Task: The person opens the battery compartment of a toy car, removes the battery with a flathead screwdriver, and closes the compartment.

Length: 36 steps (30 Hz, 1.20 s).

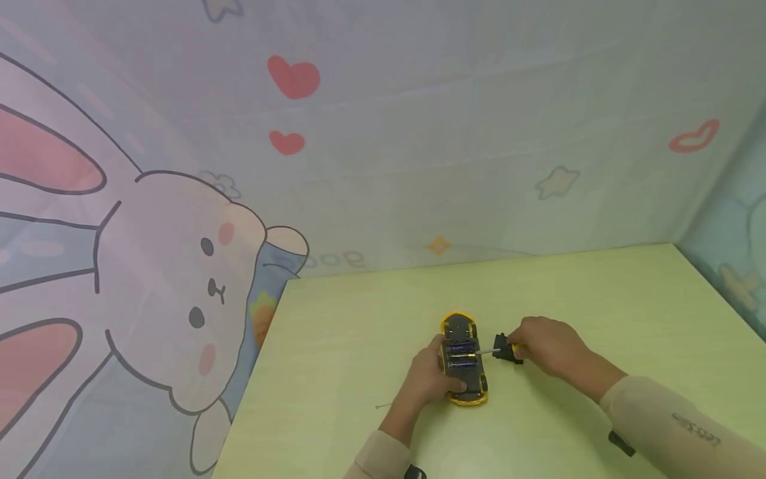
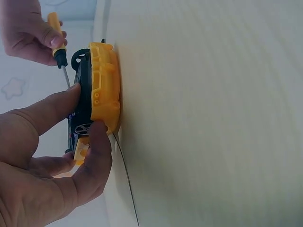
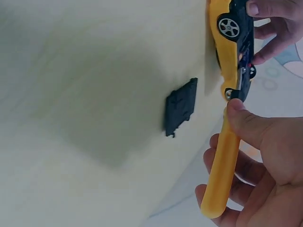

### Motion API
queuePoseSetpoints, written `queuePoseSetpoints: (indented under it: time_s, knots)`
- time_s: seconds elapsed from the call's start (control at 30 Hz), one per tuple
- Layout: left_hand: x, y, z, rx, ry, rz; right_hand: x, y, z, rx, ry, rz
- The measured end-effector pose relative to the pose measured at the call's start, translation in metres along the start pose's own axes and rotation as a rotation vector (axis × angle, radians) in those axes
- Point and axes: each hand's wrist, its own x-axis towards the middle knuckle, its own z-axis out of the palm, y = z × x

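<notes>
A yellow toy car (image 1: 459,328) lies upside down on the table, its dark underside facing up. Batteries (image 1: 461,348) show in its uncovered compartment. My left hand (image 1: 427,376) grips the car from the left, with the thumb on the underside; the left wrist view shows fingers along the yellow body (image 2: 105,85). Between thumb and fingers, my right hand (image 1: 550,346) holds a screwdriver by its yellow handle (image 3: 221,170). Its metal shaft reaches over to the battery compartment; whether the tip touches a battery I cannot tell. A black battery cover (image 3: 181,108) lies on the table below the screwdriver.
The pale green table (image 1: 335,332) ends at a printed cloth wall (image 1: 419,166) behind and at the sides. A thin wire-like rod (image 2: 126,166) extends from beside the car along the table, near my left wrist.
</notes>
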Motion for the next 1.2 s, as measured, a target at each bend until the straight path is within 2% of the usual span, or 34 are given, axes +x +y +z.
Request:
queuePoseSetpoints:
  time_s: [0.13,0.4,0.63,0.77,0.9,1.07,1.2]
  knots:
    - [0.0,0.001,0.0,0.007,0.002,0.0,0.005,-0.013,-0.012,-0.059,-0.009,-0.001]
    - [0.001,0.002,0.0,0.001,-0.009,-0.016,0.015,-0.041,-0.03,-0.269,-0.07,0.058]
    - [0.003,-0.001,0.002,0.0,-0.02,0.003,0.021,-0.071,-0.039,-0.427,-0.085,0.045]
    - [0.003,-0.001,0.005,0.011,-0.024,0.006,0.027,-0.082,-0.041,-0.456,-0.144,0.08]
    - [0.002,-0.001,0.005,0.0,-0.04,0.005,0.028,-0.089,-0.041,-0.465,-0.163,0.105]
    - [0.003,0.0,0.001,-0.014,-0.051,0.024,0.027,-0.092,-0.041,-0.505,-0.154,0.092]
    - [0.001,0.001,-0.003,-0.011,-0.051,0.023,0.023,-0.089,-0.039,-0.51,-0.113,0.04]
